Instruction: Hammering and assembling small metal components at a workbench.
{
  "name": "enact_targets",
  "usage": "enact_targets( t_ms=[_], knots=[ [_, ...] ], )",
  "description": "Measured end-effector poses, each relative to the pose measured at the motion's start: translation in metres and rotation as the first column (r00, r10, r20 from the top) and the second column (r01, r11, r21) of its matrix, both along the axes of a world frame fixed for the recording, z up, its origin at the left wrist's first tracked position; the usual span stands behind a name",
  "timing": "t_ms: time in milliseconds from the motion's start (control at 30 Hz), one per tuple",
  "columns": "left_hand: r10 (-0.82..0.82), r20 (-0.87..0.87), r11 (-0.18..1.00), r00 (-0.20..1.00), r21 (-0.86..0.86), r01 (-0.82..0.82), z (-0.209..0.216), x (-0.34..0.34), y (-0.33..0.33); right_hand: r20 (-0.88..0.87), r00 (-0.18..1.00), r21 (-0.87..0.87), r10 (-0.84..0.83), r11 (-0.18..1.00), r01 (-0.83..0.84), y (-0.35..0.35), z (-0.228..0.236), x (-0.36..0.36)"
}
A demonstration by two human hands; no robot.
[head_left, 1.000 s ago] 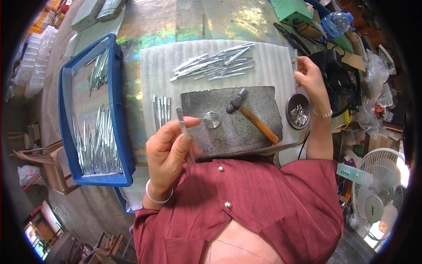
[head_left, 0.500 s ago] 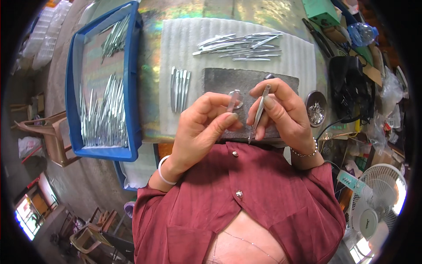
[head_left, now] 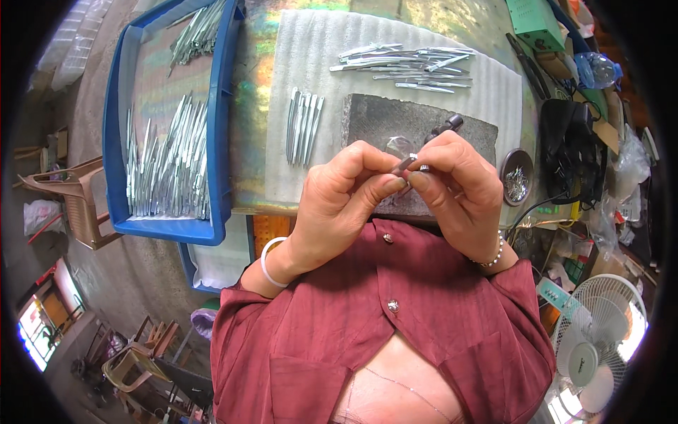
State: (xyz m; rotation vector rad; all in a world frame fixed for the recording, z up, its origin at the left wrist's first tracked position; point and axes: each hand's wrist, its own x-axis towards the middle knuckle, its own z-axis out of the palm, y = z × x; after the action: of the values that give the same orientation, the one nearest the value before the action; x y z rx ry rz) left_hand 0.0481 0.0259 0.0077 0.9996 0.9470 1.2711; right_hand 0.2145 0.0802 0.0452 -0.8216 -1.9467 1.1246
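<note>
Fingertip to fingertip over the dark grey pad (head_left: pixel 367 116), my two hands meet in front of my chest. My left hand (head_left: pixel 335 198) is closed in a pinch on a small, slim silver metal piece (head_left: pixel 404 167). The thumb and forefinger of my right hand (head_left: pixel 462 184) are pinched at the other end of it, and they hide much of its shape. A clear, rounded plastic-looking thing (head_left: pixel 400 145) shows just beyond the fingertips; whether it is held cannot be made out. On the pad, beyond my right hand, lies a black cylindrical tool (head_left: pixel 448 126).
White foam sheet (head_left: pixel 311 53) carries a loose pile of slim silver metal pieces (head_left: pixel 409 63) and a neat row of several more (head_left: pixel 304 127). At left stands a blue tray (head_left: pixel 220 141) of similar pieces. A small round dish (head_left: pixel 517 177) of metal bits sits right; a fan (head_left: pixel 597 339) stands lower right.
My hands have come together, and the slim tweezer-like piece in my right hand no longer shows at full length. The black tool is more exposed. The whole view has shifted slightly.
</note>
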Motion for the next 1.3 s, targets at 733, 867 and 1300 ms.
enact_targets(
  t_ms=[733,867,1300],
  knots=[
    [-0.217,0.053,0.961,0.975,-0.163,0.223,0.006,0.001,0.003,-0.055,0.995,-0.53,-0.081,0.847,0.04,-0.005,-0.003,0.01],
    [-0.259,0.119,0.915,0.958,-0.287,0.283,0.008,-0.003,0.007,-0.194,0.972,-0.695,-0.13,0.718,-0.043,0.0,-0.008,0.008],
    [-0.307,0.177,0.84,0.935,-0.411,0.354,0.011,-0.004,0.026,-0.247,0.924,-0.904,-0.29,0.412,-0.112,0.014,-0.032,0.006]
  ],
)
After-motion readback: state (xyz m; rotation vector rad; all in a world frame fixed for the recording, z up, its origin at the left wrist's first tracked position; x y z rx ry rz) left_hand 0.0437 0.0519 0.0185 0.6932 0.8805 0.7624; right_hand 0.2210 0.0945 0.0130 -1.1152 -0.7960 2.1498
